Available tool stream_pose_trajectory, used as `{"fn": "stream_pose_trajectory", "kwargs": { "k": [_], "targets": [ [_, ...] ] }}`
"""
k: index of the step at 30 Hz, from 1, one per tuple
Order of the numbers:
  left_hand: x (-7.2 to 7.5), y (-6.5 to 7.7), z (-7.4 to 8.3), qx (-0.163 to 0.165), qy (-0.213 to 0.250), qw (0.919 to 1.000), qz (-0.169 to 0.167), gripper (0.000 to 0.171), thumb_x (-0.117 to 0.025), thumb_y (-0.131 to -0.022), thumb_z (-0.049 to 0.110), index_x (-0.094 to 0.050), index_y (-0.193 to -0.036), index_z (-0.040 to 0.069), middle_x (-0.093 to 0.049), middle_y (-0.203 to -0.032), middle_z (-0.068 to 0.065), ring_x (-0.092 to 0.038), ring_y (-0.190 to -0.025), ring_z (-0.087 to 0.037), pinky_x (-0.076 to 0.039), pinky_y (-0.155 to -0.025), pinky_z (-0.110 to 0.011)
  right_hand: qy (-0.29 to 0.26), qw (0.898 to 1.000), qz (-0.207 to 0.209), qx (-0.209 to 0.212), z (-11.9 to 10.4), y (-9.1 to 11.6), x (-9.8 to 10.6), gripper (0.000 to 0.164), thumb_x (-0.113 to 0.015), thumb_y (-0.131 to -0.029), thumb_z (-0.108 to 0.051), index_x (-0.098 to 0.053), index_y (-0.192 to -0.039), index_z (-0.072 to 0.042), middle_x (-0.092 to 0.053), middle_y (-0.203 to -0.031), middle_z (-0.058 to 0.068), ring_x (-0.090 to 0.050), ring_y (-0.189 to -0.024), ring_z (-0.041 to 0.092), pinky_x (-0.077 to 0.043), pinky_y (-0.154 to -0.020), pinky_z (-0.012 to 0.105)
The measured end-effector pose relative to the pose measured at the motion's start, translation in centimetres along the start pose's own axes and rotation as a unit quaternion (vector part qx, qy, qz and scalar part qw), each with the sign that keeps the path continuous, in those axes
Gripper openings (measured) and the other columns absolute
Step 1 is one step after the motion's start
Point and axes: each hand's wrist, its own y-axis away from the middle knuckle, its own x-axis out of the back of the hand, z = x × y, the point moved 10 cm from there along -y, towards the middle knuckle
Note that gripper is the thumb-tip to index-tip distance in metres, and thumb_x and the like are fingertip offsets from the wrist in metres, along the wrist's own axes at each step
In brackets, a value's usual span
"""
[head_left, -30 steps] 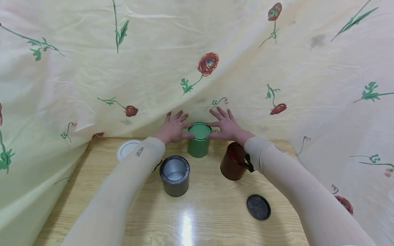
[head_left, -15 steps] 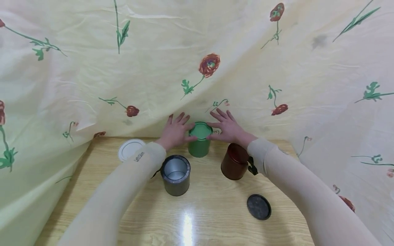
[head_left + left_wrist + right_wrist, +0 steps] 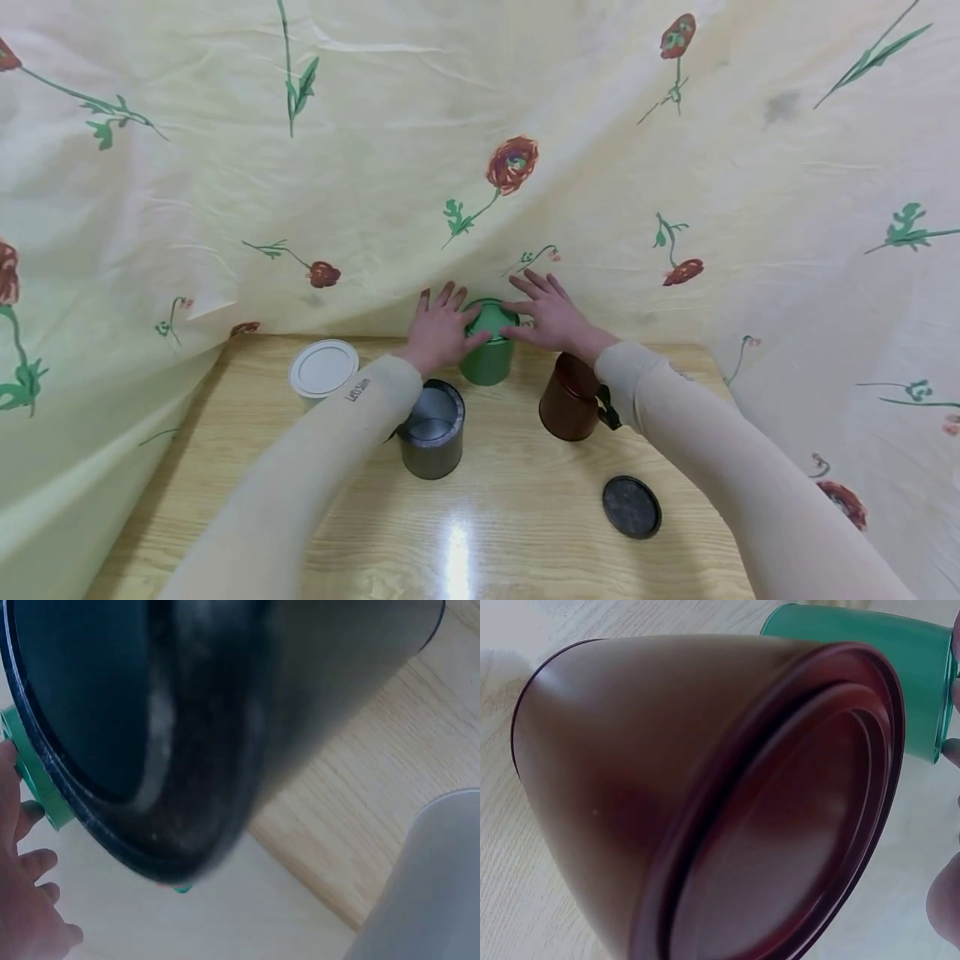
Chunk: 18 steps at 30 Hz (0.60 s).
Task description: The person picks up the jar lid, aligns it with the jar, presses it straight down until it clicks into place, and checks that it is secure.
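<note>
At the back of the table stands a green tin can (image 3: 486,360) with a green lid (image 3: 492,320) on top. My left hand (image 3: 441,332) spreads its fingers at the lid's left side, its thumb and forefinger over the edge. From the right, my right hand (image 3: 557,320) touches the rim with thumb and forefinger, the other fingers stretched outward. Beneath my left wrist is a dark grey can (image 3: 431,442), uncovered and hollow inside. A dark red can (image 3: 567,404) with a lid on stands beside my right wrist. Each wrist view shows the nearer can large, with fingertips at the green one.
A white can with a white lid (image 3: 324,368) stands at the left, partly behind my left sleeve. On the wooden table (image 3: 525,533), a loose black lid (image 3: 632,507) lies front right. A flowered cloth (image 3: 390,183) hangs right behind the green can.
My left hand has shifted right, further over the green lid, and its sleeve now covers part of the dark grey can's rim. My right hand has barely moved.
</note>
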Motion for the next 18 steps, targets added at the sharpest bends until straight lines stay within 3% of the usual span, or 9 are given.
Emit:
{"fn": "stream_pose_trajectory", "kwargs": {
  "k": [8, 18],
  "targets": [
    [-0.50, 0.13, 0.10, 0.017, -0.002, 0.9998, -0.006, 0.071, -0.037, -0.109, 0.068, -0.044, -0.165, 0.025, -0.032, -0.174, -0.011, -0.017, -0.165, -0.033, -0.018, -0.130, -0.062, -0.019, 1.000, 0.003, -0.006, -0.11, 0.14, 0.04, 0.058, -0.073, -0.101, -0.044, -0.066, -0.147, -0.009, -0.031, -0.172, 0.022, -0.012, -0.163, 0.044, -0.005, -0.130, 0.066],
    [-0.42, 0.64, 0.26, 0.048, 0.031, 0.9984, -0.008, 0.072, -0.042, -0.110, 0.064, -0.042, -0.166, 0.020, -0.038, -0.170, -0.016, -0.027, -0.161, -0.038, -0.030, -0.127, -0.060, -0.033, 0.999, -0.003, -0.030, -0.05, 0.23, -0.58, 0.060, -0.073, -0.102, -0.041, -0.062, -0.151, -0.007, -0.033, -0.170, 0.025, -0.019, -0.160, 0.050, -0.014, -0.130, 0.065]
  ]
}}
